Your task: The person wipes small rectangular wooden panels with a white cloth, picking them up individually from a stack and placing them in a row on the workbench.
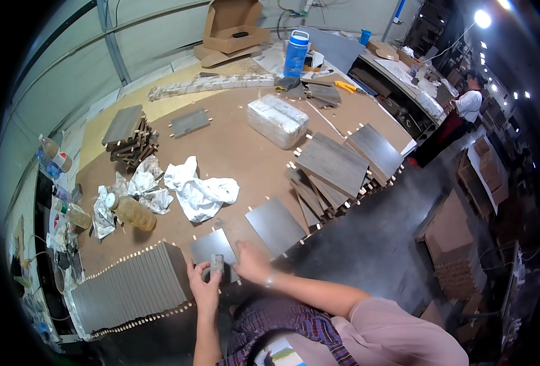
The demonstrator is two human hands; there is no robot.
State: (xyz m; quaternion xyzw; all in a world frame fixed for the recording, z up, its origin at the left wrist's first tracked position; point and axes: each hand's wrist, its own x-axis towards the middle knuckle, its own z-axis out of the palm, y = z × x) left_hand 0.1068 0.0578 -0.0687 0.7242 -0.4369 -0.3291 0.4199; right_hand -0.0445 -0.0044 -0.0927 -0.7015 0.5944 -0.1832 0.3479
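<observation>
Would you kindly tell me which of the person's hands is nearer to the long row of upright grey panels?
Left: the left hand is just right of the row of panels; the right hand is farther right.

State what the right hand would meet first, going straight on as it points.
The right hand would probably meet the grey dowelled panel to its left; they may already touch, depth being unclear.

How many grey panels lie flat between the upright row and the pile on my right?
2: the nearer panel at your left hand and right hand, and the other panel just right of it. Any beneath them would be hidden.
</observation>
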